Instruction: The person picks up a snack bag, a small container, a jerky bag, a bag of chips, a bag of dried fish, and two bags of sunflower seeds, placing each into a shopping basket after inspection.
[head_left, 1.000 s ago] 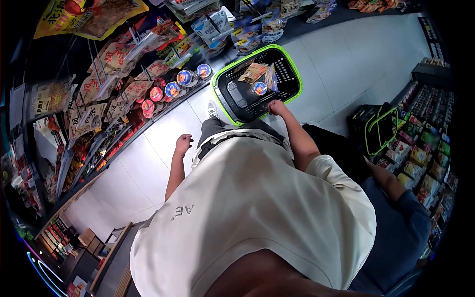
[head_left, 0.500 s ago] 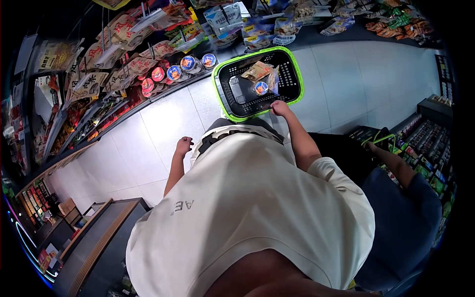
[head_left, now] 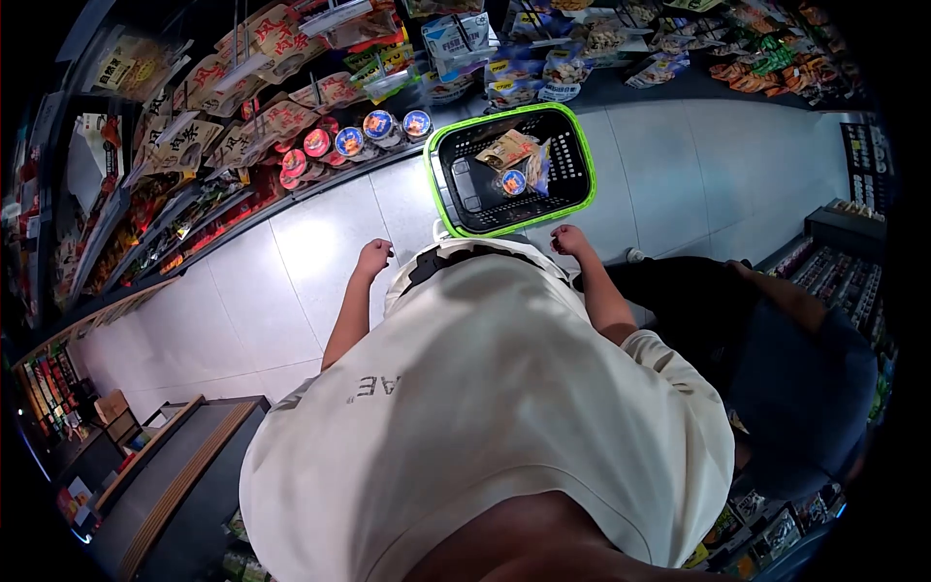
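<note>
A black shopping basket with a bright green rim (head_left: 593, 165) stands in front of my body. Inside it lie a brown snack packet (head_left: 506, 149), a round tub with a blue lid (head_left: 513, 181) and a purplish bag (head_left: 540, 167). My left hand (head_left: 375, 256) hangs to the left of the basket, its fingers loosely curled and nothing visible in them. Near the basket's lower right corner is my right hand (head_left: 570, 241), apart from the rim, likewise curled with nothing visible in it.
Shelves with hanging snack bags (head_left: 278, 44) run along the front and left. Tubs with blue lids (head_left: 379, 124) and red-lidded tubs (head_left: 317, 143) line the shelf edge. Close on my right another person in a dark shirt (head_left: 790, 398) bends over. A grey counter (head_left: 179, 475) stands at lower left.
My right hand has come off the basket rim and moved back toward my body. My left hand has risen slightly. The person at right has shifted, and their green-edged basket is out of sight.
</note>
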